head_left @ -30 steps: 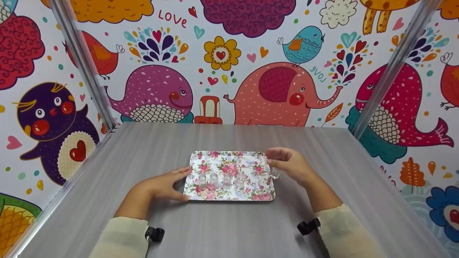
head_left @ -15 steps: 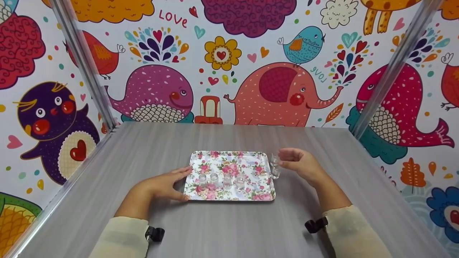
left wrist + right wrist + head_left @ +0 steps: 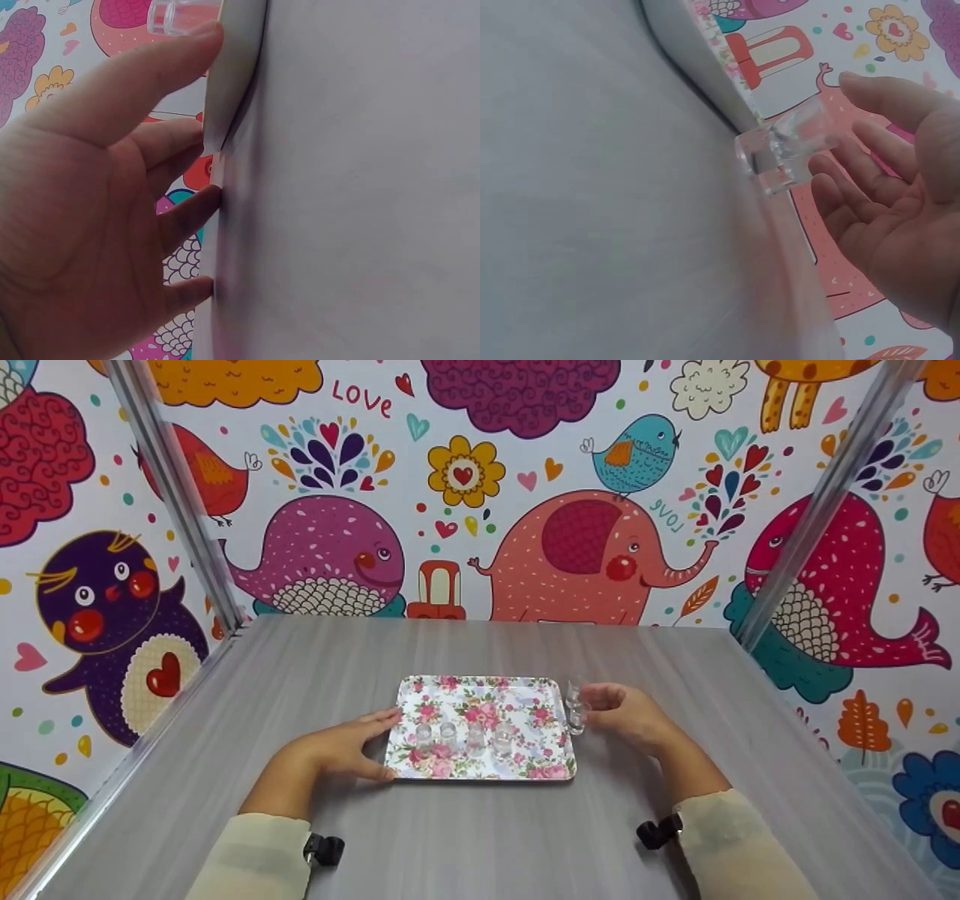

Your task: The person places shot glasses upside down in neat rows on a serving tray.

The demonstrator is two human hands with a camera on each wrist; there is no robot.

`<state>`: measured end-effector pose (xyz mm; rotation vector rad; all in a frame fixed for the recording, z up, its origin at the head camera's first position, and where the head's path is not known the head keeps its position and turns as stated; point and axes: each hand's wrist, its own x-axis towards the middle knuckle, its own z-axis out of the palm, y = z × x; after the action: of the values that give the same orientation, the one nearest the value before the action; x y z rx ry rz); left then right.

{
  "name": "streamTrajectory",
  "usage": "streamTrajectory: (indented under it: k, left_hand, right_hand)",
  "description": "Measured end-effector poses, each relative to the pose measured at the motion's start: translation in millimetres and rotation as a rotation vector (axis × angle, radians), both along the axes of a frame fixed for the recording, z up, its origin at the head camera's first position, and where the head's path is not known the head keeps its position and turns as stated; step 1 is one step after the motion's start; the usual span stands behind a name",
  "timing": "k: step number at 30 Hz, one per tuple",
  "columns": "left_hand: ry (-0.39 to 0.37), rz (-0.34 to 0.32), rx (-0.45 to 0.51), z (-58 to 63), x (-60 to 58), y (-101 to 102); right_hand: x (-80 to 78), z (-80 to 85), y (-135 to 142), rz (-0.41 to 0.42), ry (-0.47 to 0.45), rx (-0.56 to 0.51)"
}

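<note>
A flowered tray [image 3: 480,694] lies on the table with several small clear glasses [image 3: 475,739] standing on it, in a row toward the front. My left hand [image 3: 341,746] rests against the tray's left side; the left wrist view shows the thumb [image 3: 199,45] and index finger on its edge, other fingers spread and fairly straight. Just off the tray's right edge, a clear shot glass [image 3: 576,709] stands upright on the table. My right hand [image 3: 626,712] is beside that glass with loosely bent fingers [image 3: 877,176], not wrapped around it; whether a fingertip touches it I cannot tell.
The grey table [image 3: 480,840] extends around the tray on all sides. Patterned walls [image 3: 525,450] enclose the back and sides, with metal posts [image 3: 180,502] at the corners. Black wrist cameras [image 3: 326,851] sit at both sleeves.
My right hand has moved right, away from the tray's edge, uncovering the shot glass, then slightly toward me. My left hand, the tray and its glasses have stayed in place.
</note>
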<state>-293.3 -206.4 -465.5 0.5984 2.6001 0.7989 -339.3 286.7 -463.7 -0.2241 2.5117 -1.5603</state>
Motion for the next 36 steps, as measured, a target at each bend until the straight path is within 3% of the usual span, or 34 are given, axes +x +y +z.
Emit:
streamTrajectory:
  k: [8, 20, 36]
  left_hand:
    - [0.006, -0.002, -0.012, 0.9, -0.1, 0]
    - [0.011, -0.003, -0.006, -1.0, -0.1, 0]
    - [-0.014, 0.021, 0.000, -1.0, -0.1, 0]
  right_hand:
    - [-6.0, -15.8, -3, 0.020, 0.030, 0.076]
    - [-7.5, -23.5, -8, 0.020, 0.101, 0.197]
    - [-7.4, -17.7, -7, -0.023, 0.103, 0.213]
